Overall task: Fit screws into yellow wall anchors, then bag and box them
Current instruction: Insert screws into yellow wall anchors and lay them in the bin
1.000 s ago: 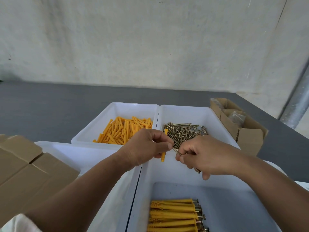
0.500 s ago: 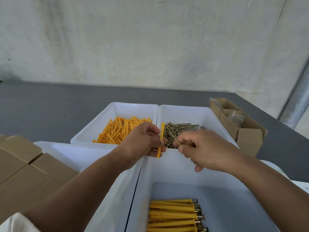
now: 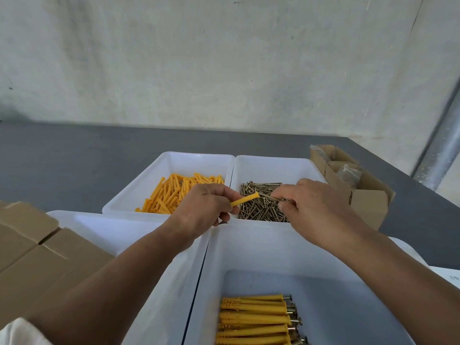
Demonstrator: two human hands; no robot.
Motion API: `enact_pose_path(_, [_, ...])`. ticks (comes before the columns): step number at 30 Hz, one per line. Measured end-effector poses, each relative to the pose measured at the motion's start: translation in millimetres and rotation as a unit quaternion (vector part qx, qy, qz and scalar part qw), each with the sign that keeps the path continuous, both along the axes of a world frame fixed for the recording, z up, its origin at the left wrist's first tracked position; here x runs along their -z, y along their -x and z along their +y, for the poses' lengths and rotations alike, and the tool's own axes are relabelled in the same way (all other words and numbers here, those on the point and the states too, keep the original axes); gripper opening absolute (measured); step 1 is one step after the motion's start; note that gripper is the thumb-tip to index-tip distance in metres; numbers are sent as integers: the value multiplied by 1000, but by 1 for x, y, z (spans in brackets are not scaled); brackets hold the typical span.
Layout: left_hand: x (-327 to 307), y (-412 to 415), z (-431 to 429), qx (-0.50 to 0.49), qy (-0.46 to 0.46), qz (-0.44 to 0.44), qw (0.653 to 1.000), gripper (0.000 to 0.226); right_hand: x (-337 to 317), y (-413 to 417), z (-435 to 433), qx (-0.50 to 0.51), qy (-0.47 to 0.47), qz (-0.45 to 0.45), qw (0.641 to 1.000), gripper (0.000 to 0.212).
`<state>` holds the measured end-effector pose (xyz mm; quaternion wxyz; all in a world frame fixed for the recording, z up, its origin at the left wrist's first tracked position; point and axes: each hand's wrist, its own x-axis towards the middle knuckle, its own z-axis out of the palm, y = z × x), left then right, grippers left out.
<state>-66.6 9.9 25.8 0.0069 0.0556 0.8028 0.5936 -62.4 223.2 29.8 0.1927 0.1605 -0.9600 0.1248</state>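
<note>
— Left hand (image 3: 204,210)?
— Over the seam between the two far tubs. Its fingers (image 3: 224,195) are curled, gripping one yellow anchor (image 3: 245,199), which sticks out to the right, tilted slightly up, over the screws (image 3: 258,212).

— Right hand (image 3: 316,207)?
— Over the screw tub (image 3: 273,165), knuckles up. Thumb and forefinger are closed on what looks like a single screw (image 3: 275,198), just beside the anchor's free end. I cannot tell whether the two touch.

— Stock, far row?
— Anchor tub (image 3: 189,160), white, left: loose anchors (image 3: 174,195) heaped toward its near wall. The screw tub, white, touches it on the right, with the screws piled at its near end.

— Near row?
— Right tub (image 3: 261,247), white: fitted anchors (image 3: 254,319) lying side by side, screw heads to the right. Left tub (image 3: 112,227), white, contents hidden by the forearm.

— Packaging?
— Cardboard boxes (image 3: 37,257) at the left edge, flaps shut. Open box (image 3: 368,202) right of the screw tub, clear bags (image 3: 348,171) inside.

— Support?
— Grey bench (image 3: 74,158) against a pale wall (image 3: 224,58).
</note>
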Motion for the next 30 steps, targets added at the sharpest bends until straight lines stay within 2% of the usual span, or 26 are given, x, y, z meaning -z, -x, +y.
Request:
enact_pose_path(14, [1, -1, 1, -15, 45, 25, 999, 30, -1, -4, -3, 17, -60, 39, 997, 27])
enact_pose_path(21, [2, -3, 5, 1, 114, 40, 993, 33, 1, -7, -12, -22, -46, 28, 998, 21])
enact_pose_path(30, [2, -6, 7, 36, 93, 61, 993, 30, -1, -13, -20, -85, -41, -8, 996, 19])
